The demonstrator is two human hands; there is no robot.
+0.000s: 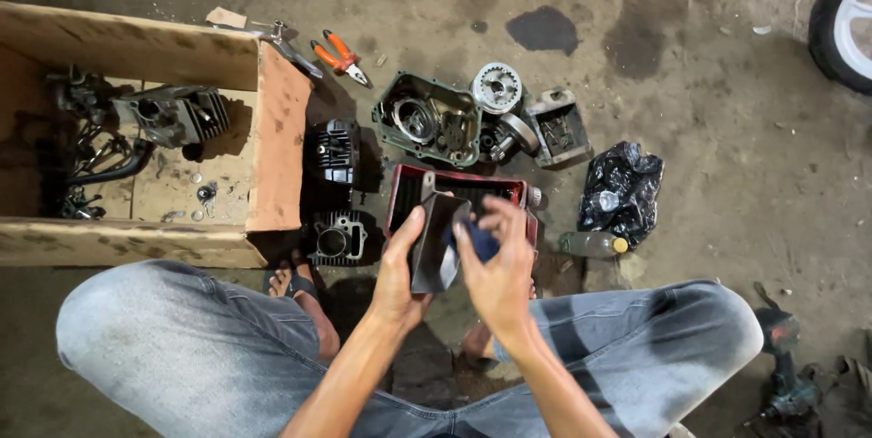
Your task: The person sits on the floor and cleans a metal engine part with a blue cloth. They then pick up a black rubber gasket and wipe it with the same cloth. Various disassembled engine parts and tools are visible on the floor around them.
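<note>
My left hand (398,270) grips a dark grey metal cover part (434,243) by its left edge and holds it upright above my knees. Against the inside of that part, my right hand (498,270) presses a dark blue rag (481,243). Just beyond both hands a red metal tray (459,185) lies on the ground, partly hidden by them. I squat with grey jeans and sandalled feet below the hands.
A wooden crate (277,143) at left holds an engine cylinder head (173,115) and small parts. On the floor lie two black cylinders (334,152), a green engine case (427,120), a clutch (498,88), orange pliers (341,56), a black bag (620,188), a plastic bottle (592,243), a power drill (786,374), a wheel (845,20).
</note>
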